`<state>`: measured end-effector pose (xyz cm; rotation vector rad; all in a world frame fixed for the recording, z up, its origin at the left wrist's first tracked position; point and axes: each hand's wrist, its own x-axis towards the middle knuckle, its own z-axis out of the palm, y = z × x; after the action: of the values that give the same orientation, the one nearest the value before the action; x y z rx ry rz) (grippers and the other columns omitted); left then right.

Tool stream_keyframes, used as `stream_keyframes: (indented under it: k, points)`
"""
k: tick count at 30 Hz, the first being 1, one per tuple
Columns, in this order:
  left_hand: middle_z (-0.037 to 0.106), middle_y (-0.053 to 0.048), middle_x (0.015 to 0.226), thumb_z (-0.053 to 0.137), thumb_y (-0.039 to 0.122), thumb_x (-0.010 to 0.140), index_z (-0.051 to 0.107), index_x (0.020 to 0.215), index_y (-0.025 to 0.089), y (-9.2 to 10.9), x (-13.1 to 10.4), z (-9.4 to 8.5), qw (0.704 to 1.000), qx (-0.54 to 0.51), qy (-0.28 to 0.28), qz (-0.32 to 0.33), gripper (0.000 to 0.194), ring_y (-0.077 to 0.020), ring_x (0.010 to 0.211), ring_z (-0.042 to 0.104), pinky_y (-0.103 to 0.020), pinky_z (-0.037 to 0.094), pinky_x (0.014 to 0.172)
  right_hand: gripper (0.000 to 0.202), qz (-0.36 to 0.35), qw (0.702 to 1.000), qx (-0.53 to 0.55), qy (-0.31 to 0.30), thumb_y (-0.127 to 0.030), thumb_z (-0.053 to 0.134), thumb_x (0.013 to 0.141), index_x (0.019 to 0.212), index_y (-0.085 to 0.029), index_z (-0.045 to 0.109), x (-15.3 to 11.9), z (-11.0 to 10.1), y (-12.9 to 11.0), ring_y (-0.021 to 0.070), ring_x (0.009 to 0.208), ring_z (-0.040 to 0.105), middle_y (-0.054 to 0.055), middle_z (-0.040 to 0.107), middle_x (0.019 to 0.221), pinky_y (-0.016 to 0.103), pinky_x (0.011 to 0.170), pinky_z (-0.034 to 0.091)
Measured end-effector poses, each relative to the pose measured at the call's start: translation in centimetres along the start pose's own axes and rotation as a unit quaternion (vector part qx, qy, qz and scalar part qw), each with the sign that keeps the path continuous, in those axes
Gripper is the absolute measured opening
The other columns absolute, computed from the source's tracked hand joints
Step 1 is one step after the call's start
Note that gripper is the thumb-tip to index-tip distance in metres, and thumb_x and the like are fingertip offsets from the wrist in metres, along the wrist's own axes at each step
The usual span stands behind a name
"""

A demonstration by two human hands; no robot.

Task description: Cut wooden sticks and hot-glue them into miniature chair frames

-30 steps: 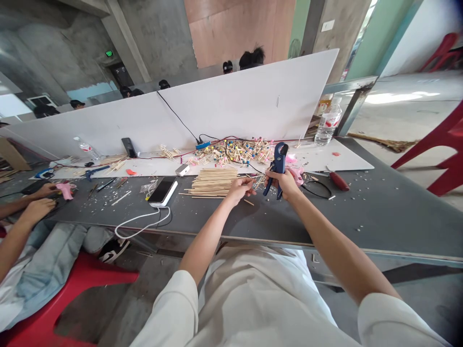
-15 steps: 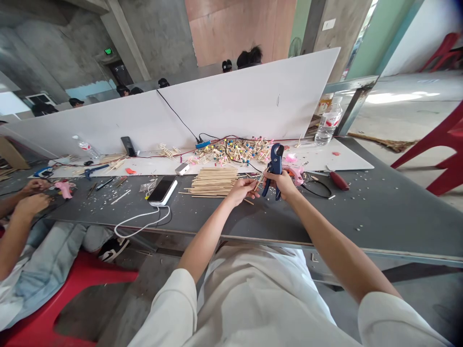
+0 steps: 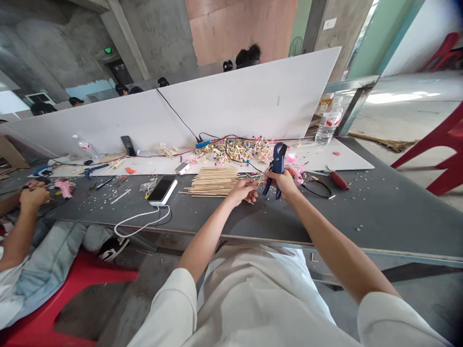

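My right hand (image 3: pixel 284 183) is wrapped round the handles of a dark blue pipe cutter (image 3: pixel 278 161), its hooked jaw pointing up and away from me. Close to its left, my left hand (image 3: pixel 243 191) pinches thin wooden sticks (image 3: pixel 260 180); how many is too small to tell. The two hands nearly touch above the dark table. Just left of my left hand lies a stack of long wooden sticks (image 3: pixel 213 182). Behind the hands is a heap of short sticks with coloured ball ends (image 3: pixel 240 150). A pink glue gun (image 3: pixel 297 174) lies behind my right hand, partly hidden.
A phone on a white power bank (image 3: pixel 162 190) with a looped cable lies to the left. A red-handled tool (image 3: pixel 339 181) and a water bottle (image 3: pixel 329 123) are on the right. A white board (image 3: pixel 217 108) stands along the back. A co-worker's hands (image 3: pixel 34 195) are at far left.
My right hand and the cutter have shifted very slightly right. My left hand's fingers and the sticks in them have moved a little. The co-worker's hands have come together.
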<state>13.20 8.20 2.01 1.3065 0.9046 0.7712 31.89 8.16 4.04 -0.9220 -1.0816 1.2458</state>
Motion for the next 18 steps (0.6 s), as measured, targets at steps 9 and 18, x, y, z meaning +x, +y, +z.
stream_keyframes:
  k: [9, 18]
  points:
    - [0.064, 0.002, 0.063, 0.072, 0.042, 0.092, 0.056, 0.088, 0.016, 0.35, -0.17, 0.23, 1.000, -0.016, -0.001, -0.017, 0.030, -0.0111, 0.049, 0.065, -0.017, 0.048, 0.043, 0.034, 0.003, 1.000, -0.003, -0.002, -0.040, 0.087, 0.065, 0.078, -0.020, 0.063, -0.09, 0.05, 0.02, 0.0170, 0.055, 0.061, 0.000, 0.063, 0.065, 0.031, 0.056, 0.054]
    - [0.066, 0.001, 0.063, 0.073, 0.041, 0.092, 0.058, 0.087, 0.014, 0.33, -0.13, 0.14, 0.999, -0.025, 0.001, -0.028, 0.032, -0.0112, 0.050, 0.067, -0.017, 0.050, 0.045, 0.034, -0.001, 1.000, -0.024, 0.004, -0.042, 0.085, 0.065, 0.078, -0.021, 0.061, 0.12, 0.01, 0.36, 0.0169, 0.056, 0.060, 0.000, 0.062, 0.065, 0.031, 0.055, 0.053]
